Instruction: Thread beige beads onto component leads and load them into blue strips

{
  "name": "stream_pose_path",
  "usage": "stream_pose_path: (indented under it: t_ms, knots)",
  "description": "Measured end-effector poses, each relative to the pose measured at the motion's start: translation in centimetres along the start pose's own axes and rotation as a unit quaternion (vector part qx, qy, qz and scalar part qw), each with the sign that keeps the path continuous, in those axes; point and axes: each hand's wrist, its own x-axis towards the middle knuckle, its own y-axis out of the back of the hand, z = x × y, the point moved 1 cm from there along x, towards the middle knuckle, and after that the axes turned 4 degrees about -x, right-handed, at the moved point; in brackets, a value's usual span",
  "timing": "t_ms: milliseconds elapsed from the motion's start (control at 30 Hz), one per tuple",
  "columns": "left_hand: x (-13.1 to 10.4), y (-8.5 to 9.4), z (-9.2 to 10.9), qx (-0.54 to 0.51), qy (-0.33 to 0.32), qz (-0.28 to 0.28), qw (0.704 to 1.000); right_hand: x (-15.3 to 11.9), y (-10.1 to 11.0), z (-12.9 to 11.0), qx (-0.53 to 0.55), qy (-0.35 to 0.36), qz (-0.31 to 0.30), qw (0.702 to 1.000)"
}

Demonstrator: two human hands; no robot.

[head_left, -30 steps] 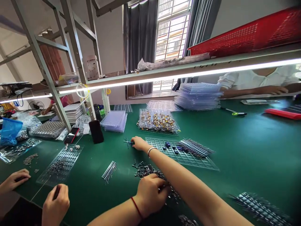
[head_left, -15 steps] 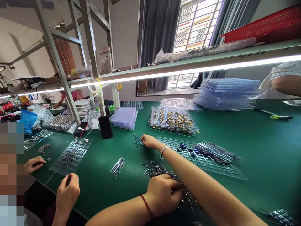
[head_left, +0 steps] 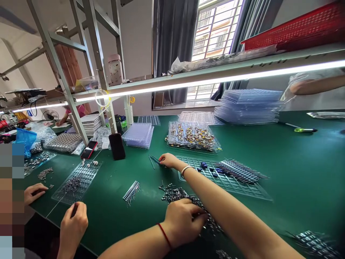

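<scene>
My right hand [head_left: 167, 160], with a silver bangle, reaches across the green table [head_left: 151, 219] and pinches thin dark rods [head_left: 156, 160]. One more rod [head_left: 151, 162] lies just left of them. My left hand [head_left: 185, 219], with a red cord at the wrist, is closed at the edge of a pile of small dark metallic parts [head_left: 176, 193]; what its fingers hold is hidden. A short row of similar parts with wire legs [head_left: 131, 191] lies to the left. Under my right forearm, a clear grid tray [head_left: 242, 187] carries blue pieces [head_left: 204, 165] and a bundle of rowed parts [head_left: 237, 170].
A co-worker's hands [head_left: 74, 221] are at the left beside a tray of small parts [head_left: 77, 180]. A black phone [head_left: 116, 146] stands upright. Behind are a filled bead tray [head_left: 192, 136] and stacked clear trays [head_left: 249, 106]. A lit shelf [head_left: 188, 80] crosses overhead.
The view has shifted slightly, so most things sit further left. Near my right hand the rods have changed angle, and one now stands apart from the others. My left hand stays at the pile.
</scene>
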Motion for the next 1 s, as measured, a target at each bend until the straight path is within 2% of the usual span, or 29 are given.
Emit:
stream_pose_path:
  t_ms: [267,667,1000]
  knots:
    - [0.3,-0.2,-0.2,-0.012,-0.004,-0.001,1.000,0.0,0.3,0.2,0.000,0.003,0.027,1.000]
    - [0.3,-0.2,-0.1,-0.016,-0.016,0.001,1.000,-0.1,-0.2,-1.1,-0.060,0.020,0.054,0.997]
    - [0.7,-0.7,-0.7,-0.009,-0.012,-0.006,1.000,0.2,0.0,-0.6,-0.085,0.006,0.085,0.993]
